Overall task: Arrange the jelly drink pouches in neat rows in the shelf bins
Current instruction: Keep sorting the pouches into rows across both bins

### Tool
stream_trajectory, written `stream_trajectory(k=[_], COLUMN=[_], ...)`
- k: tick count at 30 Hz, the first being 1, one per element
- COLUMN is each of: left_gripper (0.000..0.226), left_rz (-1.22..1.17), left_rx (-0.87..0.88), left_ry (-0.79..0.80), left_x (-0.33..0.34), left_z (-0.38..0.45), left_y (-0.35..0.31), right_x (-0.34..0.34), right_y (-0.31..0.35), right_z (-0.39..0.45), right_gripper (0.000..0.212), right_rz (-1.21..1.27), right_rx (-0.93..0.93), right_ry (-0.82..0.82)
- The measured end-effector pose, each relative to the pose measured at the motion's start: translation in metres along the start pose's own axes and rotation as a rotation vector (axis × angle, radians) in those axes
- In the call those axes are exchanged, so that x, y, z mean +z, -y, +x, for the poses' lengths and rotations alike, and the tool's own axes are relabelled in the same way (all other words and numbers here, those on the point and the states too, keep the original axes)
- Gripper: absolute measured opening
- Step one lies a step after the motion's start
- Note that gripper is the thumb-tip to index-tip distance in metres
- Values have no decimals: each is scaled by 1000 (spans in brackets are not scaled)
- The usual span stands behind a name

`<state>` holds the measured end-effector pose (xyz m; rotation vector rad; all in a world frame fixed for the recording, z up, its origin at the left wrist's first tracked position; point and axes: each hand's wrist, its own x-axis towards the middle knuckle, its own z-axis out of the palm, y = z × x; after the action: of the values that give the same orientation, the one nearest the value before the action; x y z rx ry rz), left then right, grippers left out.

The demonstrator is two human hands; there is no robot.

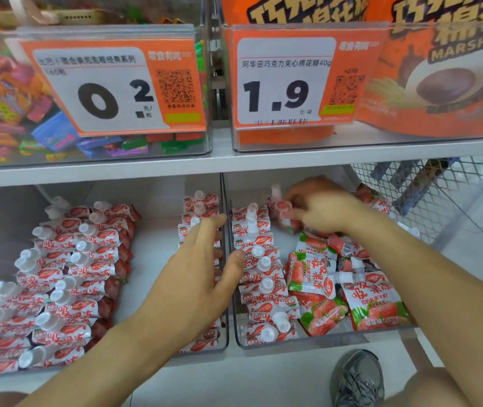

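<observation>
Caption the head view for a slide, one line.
Right hand pinches a jelly pouch at the right bin's back; left hand rests open over the divider.

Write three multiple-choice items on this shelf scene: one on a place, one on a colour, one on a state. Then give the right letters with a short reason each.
1. Where do the loose, unsorted pouches lie?
A. right part of the right bin
B. the upper shelf
C. the floor

2. What colour are the pouch caps?
A. green
B. white
C. black

3. What is the right hand doing?
A. resting flat on the shelf edge
B. hanging idle outside the bin
C. gripping a pouch at the back of the right bin

Answers: 1 A, they lie jumbled beside the neat row in the right bin. 2 B, every cap in view is white. 3 C, its fingers curl round a held pouch, while the left hand lies open with straight fingers at the divider.
</observation>
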<state>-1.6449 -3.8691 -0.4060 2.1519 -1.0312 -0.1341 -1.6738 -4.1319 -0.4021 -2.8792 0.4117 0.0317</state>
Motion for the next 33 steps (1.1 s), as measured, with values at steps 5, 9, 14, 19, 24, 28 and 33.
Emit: stream_trajectory(k=[5, 9, 14, 19, 24, 28, 33], left_gripper=[52, 52, 54, 55, 55, 53, 57], left_rz=[18, 27, 18, 21, 18, 12, 14], left_rx=[8, 17, 19, 11, -14, -26, -3], left_ry=[1, -3, -2, -8, -9, -9, 2], left_x=[2, 3, 2, 5, 4, 4, 1], left_z=[0, 0, -1, 0, -2, -2, -2], left_y=[4, 5, 3, 4, 0, -5, 2], right_x=[-29, -10, 36, 33, 37, 32, 13], right_y=[1, 16, 28, 18, 21, 23, 22], right_z=[-4, 7, 26, 35, 47, 42, 3], right_gripper=[29, 29, 17, 22, 31, 33, 47], right_rz=[-42, 162, 294, 326, 267, 349, 300], right_rx=[214, 175, -87, -73, 88, 130, 224], right_ry=[-148, -275, -223, -192, -115, -74, 97])
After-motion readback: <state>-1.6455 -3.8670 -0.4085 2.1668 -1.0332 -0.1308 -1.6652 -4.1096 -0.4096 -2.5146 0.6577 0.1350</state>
